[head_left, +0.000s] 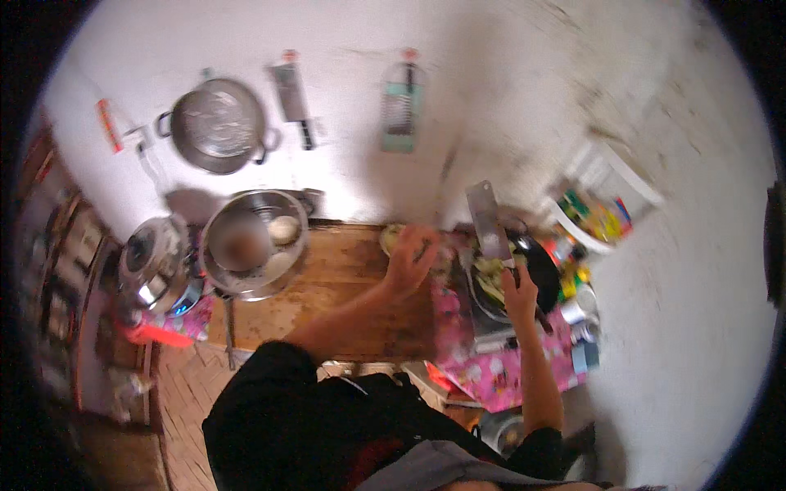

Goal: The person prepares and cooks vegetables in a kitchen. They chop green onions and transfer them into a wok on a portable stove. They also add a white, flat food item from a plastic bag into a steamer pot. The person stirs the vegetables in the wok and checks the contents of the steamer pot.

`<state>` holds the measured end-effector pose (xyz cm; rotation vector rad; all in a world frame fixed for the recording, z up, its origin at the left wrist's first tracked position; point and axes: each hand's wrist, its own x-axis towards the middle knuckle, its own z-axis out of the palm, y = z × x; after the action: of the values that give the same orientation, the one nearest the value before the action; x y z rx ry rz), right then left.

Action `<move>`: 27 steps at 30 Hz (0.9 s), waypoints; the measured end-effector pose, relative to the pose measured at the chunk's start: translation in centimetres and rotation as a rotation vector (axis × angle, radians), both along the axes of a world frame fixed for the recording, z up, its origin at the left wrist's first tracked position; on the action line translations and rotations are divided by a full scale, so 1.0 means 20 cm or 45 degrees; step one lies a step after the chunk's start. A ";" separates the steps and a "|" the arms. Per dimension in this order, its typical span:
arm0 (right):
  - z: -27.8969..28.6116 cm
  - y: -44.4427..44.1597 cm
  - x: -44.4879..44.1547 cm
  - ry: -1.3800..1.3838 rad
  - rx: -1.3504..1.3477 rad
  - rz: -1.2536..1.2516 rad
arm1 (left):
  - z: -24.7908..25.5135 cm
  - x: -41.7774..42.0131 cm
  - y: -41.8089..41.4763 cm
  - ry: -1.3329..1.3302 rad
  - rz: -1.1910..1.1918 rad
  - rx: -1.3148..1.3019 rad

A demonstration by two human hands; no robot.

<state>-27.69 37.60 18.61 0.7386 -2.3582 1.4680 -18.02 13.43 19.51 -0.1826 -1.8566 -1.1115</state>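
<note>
My right hand (521, 289) grips the handle of a metal cleaver (489, 224), its blade pointing away from me above a pan. Pale green cut vegetable pieces (489, 279) lie in the pan beneath the blade. Over the far right end of the wooden cutting board (344, 307) is my left hand (412, 261), blurred, with its fingers bent; whether it holds anything cannot be told. A pale round piece (391, 239) lies just left of its fingers at the board's far edge.
A steel bowl (295, 270) with a pale round item stands on the board's left, beside a lidded metal pot (147, 258). A black wok (545, 270) sits on the right. On the wall hang a pan (215, 126), another cleaver (291, 95), a grater (401, 116) and a white basket (632, 178).
</note>
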 end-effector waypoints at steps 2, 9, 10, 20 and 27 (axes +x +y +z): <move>0.12 -0.27 0.04 -0.333 -0.102 0.223 | -0.12 0.34 -0.11 -0.245 0.163 0.094; 0.49 -1.47 -0.01 -0.341 -0.169 0.800 | -0.78 1.31 -0.37 -0.737 0.718 0.548; 0.52 -1.62 -0.04 -0.305 -0.150 0.796 | -0.79 1.41 -0.37 -0.759 0.754 0.555; 0.59 -2.30 -0.11 -0.385 -0.331 0.819 | -0.91 1.78 -0.59 -0.779 1.047 0.631; 0.24 -2.50 -0.33 -0.301 -0.287 0.659 | -0.95 1.88 -0.72 -0.851 1.041 0.408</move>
<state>-34.38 -12.39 23.31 1.2370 -2.2014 2.0914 19.51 -1.03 0.55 1.1569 -1.9533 -0.8918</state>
